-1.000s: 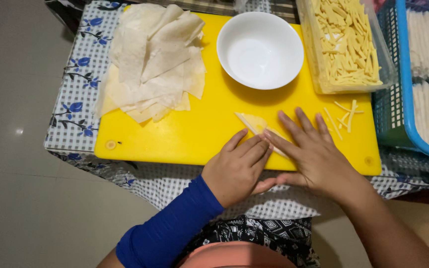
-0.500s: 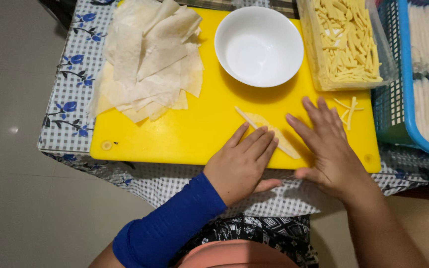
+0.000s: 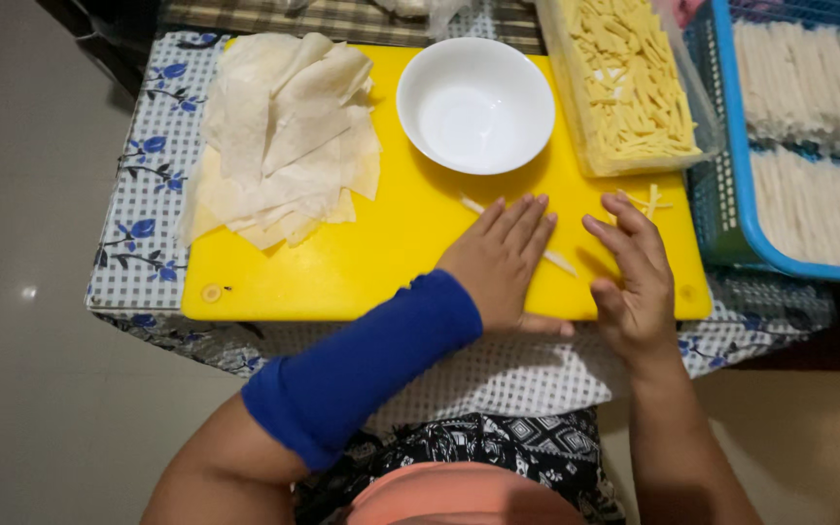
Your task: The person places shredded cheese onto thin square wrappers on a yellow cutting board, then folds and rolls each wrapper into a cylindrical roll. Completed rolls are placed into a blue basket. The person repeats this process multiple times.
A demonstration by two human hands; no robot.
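The left hand (image 3: 500, 261) lies flat, palm down, fingers together, on the near right part of the yellow cutting board (image 3: 381, 258), pressing on a thin pastry roll (image 3: 561, 262) — only its pale ends show from under the fingers, so its shape is hard to judge. The right hand (image 3: 634, 277) rests just right of it, fingers slightly spread and empty, touching the board. Far left on the board sits a heap of pale wrapper sheets (image 3: 284, 136); a white bowl (image 3: 475, 104) stands at the far middle (it looks empty). A container of yellow strips (image 3: 624, 83) and a blue basket (image 3: 799, 146) stand right, on the patterned tabletop (image 3: 143, 219).
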